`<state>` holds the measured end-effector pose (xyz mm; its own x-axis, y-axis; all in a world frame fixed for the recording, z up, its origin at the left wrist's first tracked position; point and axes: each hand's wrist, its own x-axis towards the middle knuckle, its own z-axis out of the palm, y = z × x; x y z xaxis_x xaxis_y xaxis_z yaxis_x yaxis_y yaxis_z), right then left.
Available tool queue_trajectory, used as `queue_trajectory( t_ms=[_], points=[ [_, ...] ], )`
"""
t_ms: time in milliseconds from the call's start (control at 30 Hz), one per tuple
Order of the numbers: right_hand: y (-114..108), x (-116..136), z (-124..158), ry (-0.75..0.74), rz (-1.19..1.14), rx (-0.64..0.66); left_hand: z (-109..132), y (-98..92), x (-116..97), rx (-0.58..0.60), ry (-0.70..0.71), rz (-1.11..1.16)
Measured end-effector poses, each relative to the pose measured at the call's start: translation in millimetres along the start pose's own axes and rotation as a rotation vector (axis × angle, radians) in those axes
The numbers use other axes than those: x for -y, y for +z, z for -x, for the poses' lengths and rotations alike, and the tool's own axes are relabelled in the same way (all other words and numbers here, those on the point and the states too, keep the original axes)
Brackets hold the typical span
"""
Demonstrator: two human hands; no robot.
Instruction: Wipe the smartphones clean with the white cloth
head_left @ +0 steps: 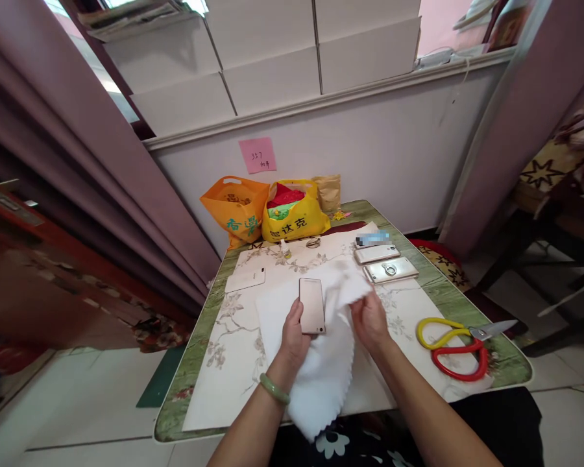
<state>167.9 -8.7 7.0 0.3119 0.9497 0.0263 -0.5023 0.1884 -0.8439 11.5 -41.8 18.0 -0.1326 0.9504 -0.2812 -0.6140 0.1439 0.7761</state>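
My left hand (292, 337) holds a rose-gold phone (312, 305) upright by its lower edge, fingers wrapped round it. My right hand (368, 319) is closed on a white cloth (321, 370), which is bunched at the fingers and drapes under the phone and over the table's near edge. Both hands hover above the middle of a small table (448, 292). A green bangle (274, 388) sits on my left wrist.
A white phone (244, 279) lies at the left, three more phones (390, 270) at the right. Red and yellow scissors (455, 347) lie near the right edge. Orange (234, 211) and yellow (294, 217) bags stand at the back by the wall.
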Motion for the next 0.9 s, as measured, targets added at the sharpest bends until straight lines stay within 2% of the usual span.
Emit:
queue_trajectory(
  t_ms=[67, 167, 267, 333, 367, 500, 567, 667, 733, 900],
  points=[
    [17.4, -14.0, 0.8, 0.003, 0.176, 0.128, 1.3, 0.8, -3.8, -0.013, 0.052, -0.02],
    [33.7, -32.0, 6.9, -0.052, 0.435, 0.153, 5.1, 5.9, -7.1, -0.04, 0.086, 0.001],
    [39.5, -33.8, 11.2, -0.001, 0.4, 0.268, 8.9, 9.8, -8.8, -0.064, 0.087, -0.044],
    [39.4, -27.8, 11.5, 0.06, 0.303, 0.357, 9.3, 10.2, -11.1, -0.03, 0.09, -0.157],
    [38.5, -24.4, 11.2, 0.082, 0.27, 0.363, 8.6, 10.0, -13.0, 0.007, 0.091, -0.229],
    [33.0, -17.3, 10.1, 0.119, 0.256, 0.255, 2.0, 10.4, -23.2, 0.199, 0.102, -0.509],
    [31.8, -16.8, 10.6, 0.133, 0.27, 0.229, -2.1, 14.0, -27.5, 0.234, 0.139, -0.634],
    [32.1, -16.6, 11.4, 0.114, 0.28, 0.213, -7.8, 22.6, -28.1, 0.196, 0.238, -0.785],
    [32.2, -17.5, 10.9, 0.08, 0.289, 0.209, -11.4, 28.5, -23.8, 0.13, 0.318, -0.836],
    [28.5, -26.2, 6.1, 0.046, 0.359, 0.21, -24.5, 40.9, -11.2, -0.047, 0.429, -0.819]
  ],
)
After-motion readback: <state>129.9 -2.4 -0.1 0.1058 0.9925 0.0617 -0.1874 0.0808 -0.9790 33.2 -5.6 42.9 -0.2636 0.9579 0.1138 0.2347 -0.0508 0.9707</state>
